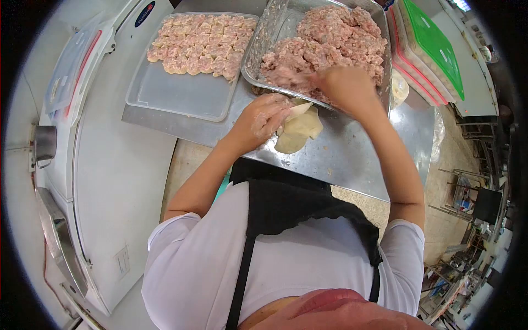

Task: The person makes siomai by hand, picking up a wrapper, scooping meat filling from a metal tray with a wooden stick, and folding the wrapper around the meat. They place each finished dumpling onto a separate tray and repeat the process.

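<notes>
My left hand point(264, 120) is closed around a pale, round dumpling wrapper point(300, 110), folded up at the edge. Beneath it, more loose wrappers point(300, 132) lie in a stack on the metal table. Over the near side of a deep metal pan point(264, 83), my right hand point(349, 91) is curled and blurred by motion. Its fingertips reach the ground meat filling point(335, 44) heaped in the pan. Something thin and smeared shows at the fingers, but I cannot make out what it is. White flour or dough marks the left fingers.
Left of the pan, a translucent plastic tray point(176, 99) holds rows of filled dumplings point(201, 44). Stacked containers with a green lid point(432, 47) stand at the right. A white freezer point(118, 148) borders the steel table point(352, 159) on the left.
</notes>
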`<action>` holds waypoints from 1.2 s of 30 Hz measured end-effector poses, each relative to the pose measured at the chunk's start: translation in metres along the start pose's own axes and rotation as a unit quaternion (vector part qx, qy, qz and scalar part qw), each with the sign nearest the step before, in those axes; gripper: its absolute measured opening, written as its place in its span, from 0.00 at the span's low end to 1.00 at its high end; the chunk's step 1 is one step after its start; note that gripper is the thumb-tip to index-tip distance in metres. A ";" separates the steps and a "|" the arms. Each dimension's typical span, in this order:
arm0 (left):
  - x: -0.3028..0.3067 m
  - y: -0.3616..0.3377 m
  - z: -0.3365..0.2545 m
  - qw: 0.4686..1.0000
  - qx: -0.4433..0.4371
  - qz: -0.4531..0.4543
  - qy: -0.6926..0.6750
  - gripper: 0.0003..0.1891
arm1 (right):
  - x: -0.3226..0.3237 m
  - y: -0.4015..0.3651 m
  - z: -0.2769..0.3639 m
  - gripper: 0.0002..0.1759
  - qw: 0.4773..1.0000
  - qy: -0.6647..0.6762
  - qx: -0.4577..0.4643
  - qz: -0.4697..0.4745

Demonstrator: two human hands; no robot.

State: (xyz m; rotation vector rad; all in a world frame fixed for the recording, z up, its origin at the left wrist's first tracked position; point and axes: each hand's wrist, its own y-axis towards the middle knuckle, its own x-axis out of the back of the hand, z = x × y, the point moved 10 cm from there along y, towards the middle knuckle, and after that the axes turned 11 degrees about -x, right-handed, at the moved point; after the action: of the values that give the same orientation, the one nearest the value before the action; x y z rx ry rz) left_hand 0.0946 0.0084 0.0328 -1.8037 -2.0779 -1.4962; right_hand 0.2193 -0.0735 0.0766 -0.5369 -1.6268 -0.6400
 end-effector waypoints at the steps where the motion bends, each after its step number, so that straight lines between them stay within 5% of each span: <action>1: 0.001 0.003 -0.003 1.000 0.000 -0.001 0.000 0.13 | -0.005 -0.005 0.017 0.22 0.999 0.021 0.007 0.036; 4: 0.007 0.007 0.003 0.994 0.077 -0.020 -0.070 0.12 | -0.022 -0.008 0.015 0.22 0.988 0.145 0.012 0.056; 6: -0.001 -0.007 0.030 0.927 0.236 -0.077 -0.281 0.11 | -0.030 -0.013 -0.005 0.22 0.949 0.304 -0.020 0.081; 10: -0.007 0.007 0.026 0.872 0.265 -0.099 -0.399 0.12 | -0.011 -0.027 -0.032 0.22 0.894 0.445 -0.051 -0.026; 12: 0.001 0.023 0.016 0.946 0.196 -0.051 -0.254 0.15 | -0.008 -0.031 -0.052 0.21 0.832 0.531 -0.156 0.036; 16: 0.007 0.038 0.006 0.938 0.180 -0.132 -0.264 0.17 | 0.005 -0.047 -0.051 0.20 0.735 0.646 -0.203 0.040; 19: -0.021 0.026 0.036 0.884 0.210 -0.186 -0.375 0.17 | 0.001 -0.056 -0.049 0.20 0.716 0.671 -0.195 0.020; 22: -0.015 0.040 0.013 0.934 0.108 -0.209 -0.268 0.19 | -0.004 -0.065 -0.047 0.17 0.720 0.657 -0.221 0.032; 24: -0.011 0.054 -0.035 0.990 -0.022 -0.130 -0.050 0.20 | -0.003 -0.065 -0.034 0.13 0.721 0.665 -0.196 0.016; 25: -0.012 0.056 -0.037 0.990 -0.025 -0.129 -0.050 0.20 | -0.004 -0.068 -0.034 0.13 0.720 0.665 -0.196 0.014; 27: -0.030 0.049 0.005 0.931 0.181 -0.143 -0.284 0.18 | -0.005 -0.072 -0.030 0.13 0.694 0.696 -0.183 0.024; 28: -0.028 0.052 0.010 0.931 0.181 -0.144 -0.283 0.18 | -0.008 -0.076 -0.032 0.13 0.694 0.696 -0.182 0.024; 30: -0.018 0.037 0.040 0.746 0.251 -0.322 -0.526 0.20 | -0.018 -0.086 -0.048 0.12 0.734 0.646 -0.209 0.028; 33: 0.016 0.047 0.031 0.769 0.214 -0.337 -0.499 0.19 | -0.025 -0.094 -0.066 0.16 0.785 0.572 -0.238 0.031; 34: 0.017 0.054 0.030 0.827 0.198 -0.277 -0.448 0.16 | -0.022 -0.093 -0.065 0.16 0.786 0.571 -0.235 0.031; 36: 0.010 0.059 0.031 0.809 0.202 -0.290 -0.469 0.17 | 0.003 -0.092 -0.069 0.16 0.765 0.607 -0.214 -0.037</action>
State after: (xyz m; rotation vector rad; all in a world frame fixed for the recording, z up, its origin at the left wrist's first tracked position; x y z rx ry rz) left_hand 0.1537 0.0286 0.0589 -2.0070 -3.2431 0.0658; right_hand 0.2080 -0.1878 0.0770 -0.2417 -0.2497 -1.1160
